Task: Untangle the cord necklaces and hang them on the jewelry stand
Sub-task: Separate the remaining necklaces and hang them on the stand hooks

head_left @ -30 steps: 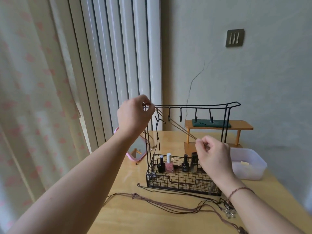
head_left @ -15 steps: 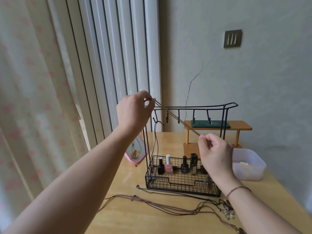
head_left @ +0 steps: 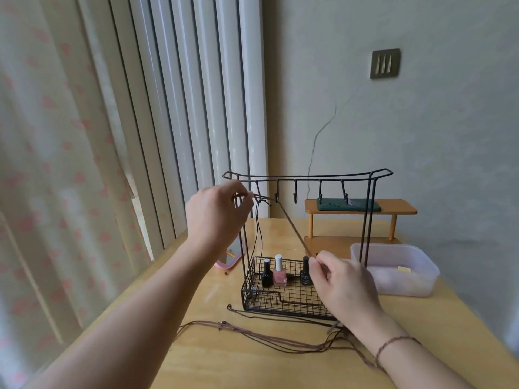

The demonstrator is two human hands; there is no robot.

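Observation:
A black wire jewelry stand (head_left: pixel 309 178) with a row of hooks stands on the wooden table (head_left: pixel 252 360). My left hand (head_left: pixel 216 214) pinches one end of a brown cord necklace (head_left: pixel 293 230) beside the leftmost hook. My right hand (head_left: pixel 342 282) pinches the same cord lower down, so it runs taut and slanting between the hands. A dark cord (head_left: pixel 259 234) hangs from the leftmost hook. More cord necklaces (head_left: pixel 266 338) lie tangled on the table in front of the stand.
The stand's basket holds nail polish bottles (head_left: pixel 279 272). A translucent plastic box (head_left: pixel 398 269) sits to the right, with a small wooden shelf (head_left: pixel 362 210) behind. A pink mirror (head_left: pixel 227 262) lies left of the stand. Curtains and a wall bound the table.
Both hands moved down with the taut cord. The left hand dropped from the top bar's left end to the leftmost hook; the right hand sank toward the basket.

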